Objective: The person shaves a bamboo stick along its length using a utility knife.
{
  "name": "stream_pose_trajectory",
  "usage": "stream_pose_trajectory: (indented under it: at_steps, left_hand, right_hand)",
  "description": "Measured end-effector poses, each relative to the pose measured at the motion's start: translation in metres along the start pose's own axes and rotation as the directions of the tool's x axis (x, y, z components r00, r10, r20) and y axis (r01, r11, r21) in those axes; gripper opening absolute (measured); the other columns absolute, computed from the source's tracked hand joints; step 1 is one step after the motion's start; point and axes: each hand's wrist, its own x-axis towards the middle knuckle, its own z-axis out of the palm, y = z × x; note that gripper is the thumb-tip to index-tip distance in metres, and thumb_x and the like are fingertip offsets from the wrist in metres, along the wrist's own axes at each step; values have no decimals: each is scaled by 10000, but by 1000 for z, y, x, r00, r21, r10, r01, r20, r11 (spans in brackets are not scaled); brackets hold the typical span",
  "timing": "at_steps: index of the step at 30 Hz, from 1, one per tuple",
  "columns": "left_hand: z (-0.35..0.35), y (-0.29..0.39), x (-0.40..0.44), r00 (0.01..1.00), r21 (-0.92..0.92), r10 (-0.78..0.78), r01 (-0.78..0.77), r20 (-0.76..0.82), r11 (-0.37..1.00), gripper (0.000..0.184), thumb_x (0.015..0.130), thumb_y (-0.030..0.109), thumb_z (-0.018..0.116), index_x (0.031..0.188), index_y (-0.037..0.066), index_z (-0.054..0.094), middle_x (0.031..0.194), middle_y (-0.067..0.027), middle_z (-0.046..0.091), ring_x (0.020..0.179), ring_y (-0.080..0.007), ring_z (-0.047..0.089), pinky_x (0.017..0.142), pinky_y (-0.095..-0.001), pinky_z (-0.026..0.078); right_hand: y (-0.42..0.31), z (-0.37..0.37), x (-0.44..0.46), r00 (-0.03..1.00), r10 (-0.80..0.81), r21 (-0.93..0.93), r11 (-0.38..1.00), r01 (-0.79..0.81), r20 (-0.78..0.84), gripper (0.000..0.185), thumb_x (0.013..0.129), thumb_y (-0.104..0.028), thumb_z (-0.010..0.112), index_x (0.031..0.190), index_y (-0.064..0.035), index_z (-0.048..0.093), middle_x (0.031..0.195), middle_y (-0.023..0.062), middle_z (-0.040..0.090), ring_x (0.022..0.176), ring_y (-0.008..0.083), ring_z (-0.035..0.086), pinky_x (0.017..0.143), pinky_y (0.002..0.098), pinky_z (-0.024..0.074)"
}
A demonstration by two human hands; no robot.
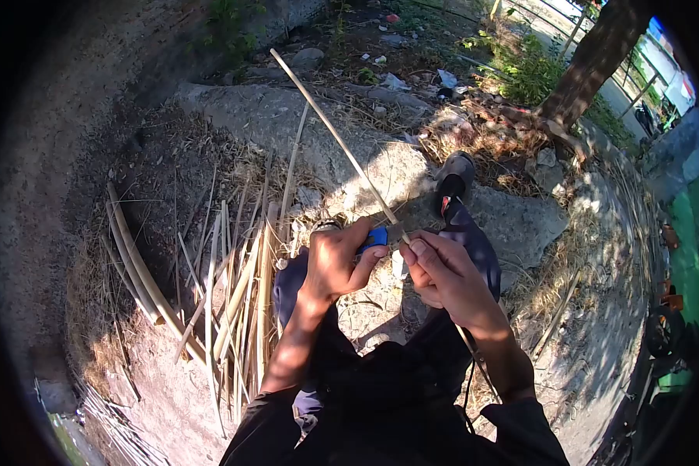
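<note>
My left hand (335, 260) is closed around a blue utility knife (374, 240), its thumb along the handle. The short metal blade points right and sits against a long thin cane strip (335, 133). My right hand (449, 278) pinches this strip between thumb and fingers just below the blade. From there the strip slants up and left to its tip, while its lower end passes under my right forearm. Whether the blade is cutting into the strip I cannot tell.
Split cane pieces (245, 291) lie in a heap left of my legs, with thicker curved canes (136, 260) beside them. A large flat rock (512, 225) lies under my shoe (457, 172). A tree trunk (598, 66) stands at the upper right.
</note>
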Motion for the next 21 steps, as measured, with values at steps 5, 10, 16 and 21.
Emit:
stream_pose_trajectory:
  at_steps: [5,10,16,21]
  left_hand:
    - [-7,6,4,1000,95,1,-4,28,995,358,927,396,797,961,56,689,600,-115,625,511,-337,641,500,-414,477]
    - [-15,4,18,995,244,45,-65,83,968,374,923,434,798,871,95,649,580,-95,618,506,-324,642,494,-424,466]
    - [-10,10,38,993,303,84,-104,77,947,394,940,463,783,879,103,634,581,-95,621,514,-324,646,484,-422,440]
    - [-3,19,44,994,273,93,-108,65,956,381,941,433,792,899,90,633,610,-101,650,520,-327,655,484,-422,451]
  right_hand:
    - [9,1,2,992,-123,-140,983,117,-34,253,1177,-244,456,1124,-38,593,655,-92,347,489,-1,253,447,229,173]
    - [4,6,-5,988,-129,-105,987,120,-82,268,1176,-228,459,1058,-25,588,670,-85,363,535,0,282,477,230,205]
    - [1,0,-6,980,-112,6,993,114,-162,290,1177,-244,462,1024,-27,578,683,-90,359,557,1,278,493,218,213]
    - [-2,-5,-10,982,-107,94,988,122,-154,278,1178,-249,456,1048,-35,576,685,-98,341,538,-4,263,472,220,189]
